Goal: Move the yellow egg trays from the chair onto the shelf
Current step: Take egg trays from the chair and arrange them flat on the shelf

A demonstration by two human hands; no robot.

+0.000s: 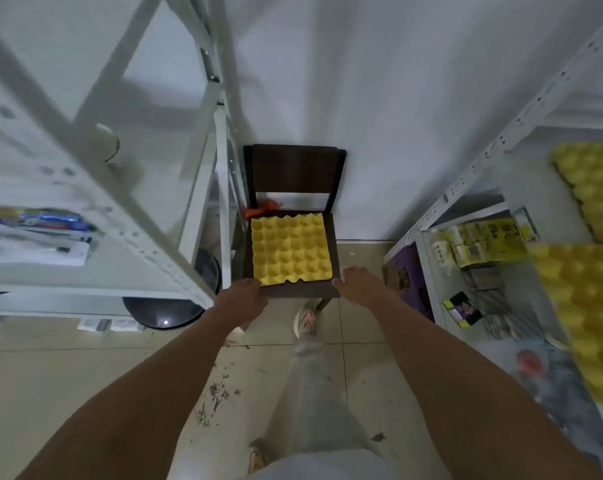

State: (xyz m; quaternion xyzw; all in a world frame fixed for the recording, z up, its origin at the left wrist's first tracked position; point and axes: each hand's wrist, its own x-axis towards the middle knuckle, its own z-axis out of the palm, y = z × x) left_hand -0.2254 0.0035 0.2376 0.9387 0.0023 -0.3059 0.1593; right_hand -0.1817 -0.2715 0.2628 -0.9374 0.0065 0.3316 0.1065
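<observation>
A: Head view first, big things down. What is where?

B: Two white shelves flank a narrow aisle. The right shelf (473,181) already carries yellow trays (584,306) on an upper level. At the aisle's end stands the dark chair (295,174), back to the wall, with one yellow tray (291,250) lying flat on its seat.

A: And the hands?

B: The left hand (246,294) is at the tray's near left corner, the right hand (357,284) at the near right corner. Each grip shows only the back of the hand; fingers look loosely bent, yet whether they pinch the tray edge or merely touch it, I cannot tell.

A: What could go wrong?

B: My judgement: the tray looks thin and light, so lifting it by two near corners alone could let the far edge sag or drag over the seat. Swinging it right, a corner could catch the right shelf's upright post.

A: Room to move?

B: Tight. The left shelf (154,237) crowds the chair's left side; to the right of the seat there is bare floor before the right shelf. Above the seat it is open, so straight up, then right, looks safest. The trays already stored leave a gap between them.
</observation>
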